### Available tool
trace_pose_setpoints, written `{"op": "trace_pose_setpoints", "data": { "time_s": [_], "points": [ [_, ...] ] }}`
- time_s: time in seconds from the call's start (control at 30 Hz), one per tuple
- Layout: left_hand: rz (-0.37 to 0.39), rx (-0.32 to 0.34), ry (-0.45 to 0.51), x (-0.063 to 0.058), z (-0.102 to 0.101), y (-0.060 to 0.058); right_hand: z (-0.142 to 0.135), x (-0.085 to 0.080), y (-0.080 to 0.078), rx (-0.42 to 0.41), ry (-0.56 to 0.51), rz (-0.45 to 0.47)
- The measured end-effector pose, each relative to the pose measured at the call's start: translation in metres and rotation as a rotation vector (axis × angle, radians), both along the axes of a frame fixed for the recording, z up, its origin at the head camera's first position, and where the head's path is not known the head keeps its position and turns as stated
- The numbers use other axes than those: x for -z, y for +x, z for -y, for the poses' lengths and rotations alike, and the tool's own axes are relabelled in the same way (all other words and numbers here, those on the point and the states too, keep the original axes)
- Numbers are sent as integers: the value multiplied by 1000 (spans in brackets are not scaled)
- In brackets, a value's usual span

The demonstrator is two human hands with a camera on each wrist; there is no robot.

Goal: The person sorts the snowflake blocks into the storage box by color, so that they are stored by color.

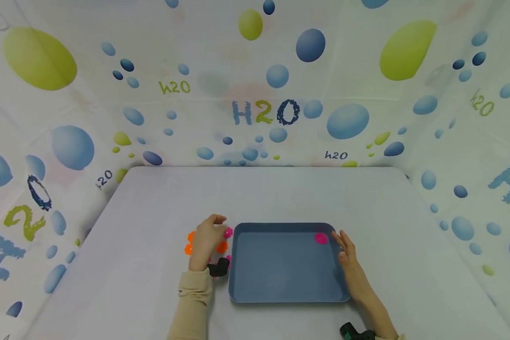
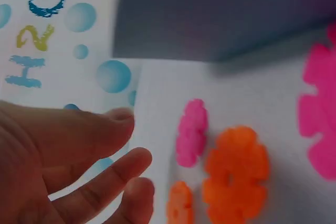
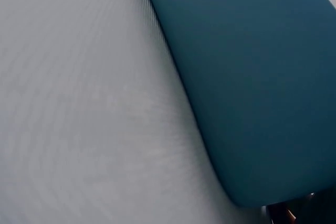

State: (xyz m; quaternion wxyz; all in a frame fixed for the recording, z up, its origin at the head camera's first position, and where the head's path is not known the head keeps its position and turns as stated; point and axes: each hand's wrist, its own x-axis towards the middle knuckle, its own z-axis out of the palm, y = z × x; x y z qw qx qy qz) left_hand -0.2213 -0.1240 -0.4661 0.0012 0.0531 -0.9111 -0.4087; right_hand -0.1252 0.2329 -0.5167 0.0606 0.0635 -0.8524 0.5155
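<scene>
A blue-grey tray lies on the white table, with one pink flower-shaped plastic piece inside near its far right corner. My left hand hovers over a group of orange pieces and pink pieces just left of the tray. In the left wrist view, its thumb and fingers are apart and nothing shows between them; an orange piece and a pink piece lie beyond the fingertips. Fairly straight fingers of my right hand lie along the tray's right rim.
White tablecloth surrounds the tray. Behind and at both sides hangs a curtain printed with blue and green drops. A black wrist device sits on the left wrist, another on the right.
</scene>
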Motion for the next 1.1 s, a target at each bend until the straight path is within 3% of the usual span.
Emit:
{"op": "trace_pose_setpoints", "data": {
  "time_s": [0.2, 0.37, 0.77, 1.1],
  "points": [
    [2, 48, -184, 9, 1, -1, -1, 0, 0, 1, -14, 12],
    [24, 36, -249, 14, 0, -1, 0, 0, 1, -10, -36, 8],
    [25, -3, -240, 15, -1, -3, -1, 0, -1, -17, -38, -6],
    [-21, -14, -200, 14, -7, 0, -3, -1, -1, -26, -43, 2]
  ]
}}
